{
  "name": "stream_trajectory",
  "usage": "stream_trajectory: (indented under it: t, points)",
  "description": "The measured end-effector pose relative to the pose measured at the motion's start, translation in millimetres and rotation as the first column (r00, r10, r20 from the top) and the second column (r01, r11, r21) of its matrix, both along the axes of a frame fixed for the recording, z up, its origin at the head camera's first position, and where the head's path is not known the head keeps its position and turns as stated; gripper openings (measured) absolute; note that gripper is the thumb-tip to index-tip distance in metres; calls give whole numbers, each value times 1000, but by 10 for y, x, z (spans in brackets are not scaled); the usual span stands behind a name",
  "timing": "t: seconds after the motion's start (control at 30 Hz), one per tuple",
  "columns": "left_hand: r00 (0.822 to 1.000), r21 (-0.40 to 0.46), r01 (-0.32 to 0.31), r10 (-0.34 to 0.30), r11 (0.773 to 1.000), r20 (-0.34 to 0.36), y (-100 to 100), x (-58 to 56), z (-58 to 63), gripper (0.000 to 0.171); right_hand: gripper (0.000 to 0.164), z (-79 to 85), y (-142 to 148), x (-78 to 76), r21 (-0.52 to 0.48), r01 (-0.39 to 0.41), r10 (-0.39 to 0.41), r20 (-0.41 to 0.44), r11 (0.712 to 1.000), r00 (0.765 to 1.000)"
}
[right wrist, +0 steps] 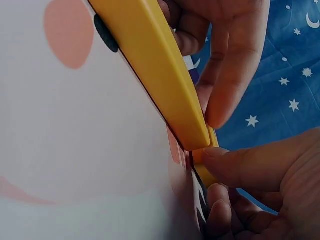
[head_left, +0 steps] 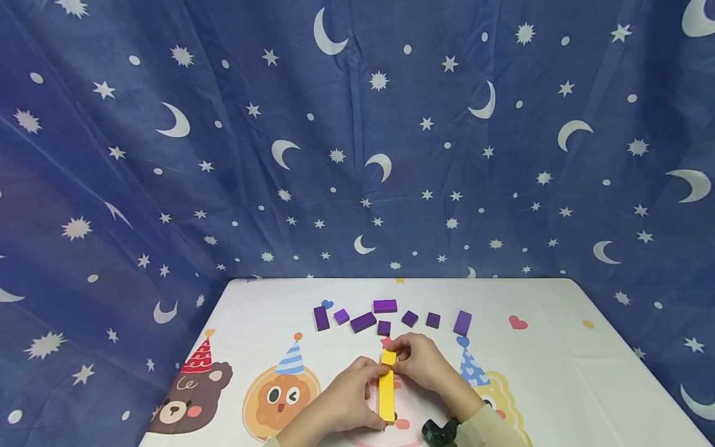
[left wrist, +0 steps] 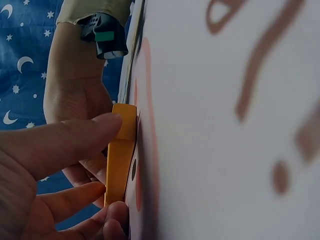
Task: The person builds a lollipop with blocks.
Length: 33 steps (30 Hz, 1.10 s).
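Observation:
In the head view a long yellow block (head_left: 386, 400) lies on the table, pointing away from me. My left hand (head_left: 349, 394) grips it along its length, thumb by the near end and fingertips by the far end. At that far end is a small yellow block (head_left: 388, 357), pinched between the thumb and fingers of my right hand (head_left: 421, 361). The right wrist view shows the small block (right wrist: 201, 161) up against the end of the long block (right wrist: 150, 65); whether they touch all along cannot be told. The left thumb (left wrist: 75, 142) lies across the long block (left wrist: 119, 165) in the left wrist view.
Several purple blocks, long ones (head_left: 363, 323) and small ones (head_left: 410, 318), lie scattered in a row beyond my hands. The white tablecloth (head_left: 558, 372) carries printed cartoon figures. A blue star-patterned curtain (head_left: 357, 155) hangs behind the table. A black device (head_left: 440, 432) sits at the right wrist.

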<state>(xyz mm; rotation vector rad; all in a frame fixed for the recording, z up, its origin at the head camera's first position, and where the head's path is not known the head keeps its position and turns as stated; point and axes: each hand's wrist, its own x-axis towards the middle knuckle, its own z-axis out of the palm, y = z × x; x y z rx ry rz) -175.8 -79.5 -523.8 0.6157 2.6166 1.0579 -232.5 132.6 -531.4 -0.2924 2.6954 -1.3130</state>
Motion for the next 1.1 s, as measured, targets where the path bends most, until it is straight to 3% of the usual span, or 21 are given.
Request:
stream_trajectory:
  t: [0.23, 0.6, 1.1]
  points:
    - [999, 50, -12, 14, 999, -38, -13, 73, 15, 83, 29, -10, 20, -20, -1, -23, 23, 19, 1000, 1000]
    - [997, 36, -13, 16, 999, -71, -19, 117, 16, 76, 29, -17, 48, -46, -5, -42, 42, 52, 999, 998]
    - [996, 11, -17, 18, 1000, -89, -23, 121, 11, 74, 21, -89, 65, -47, -8, -66, 66, 5, 998, 998]
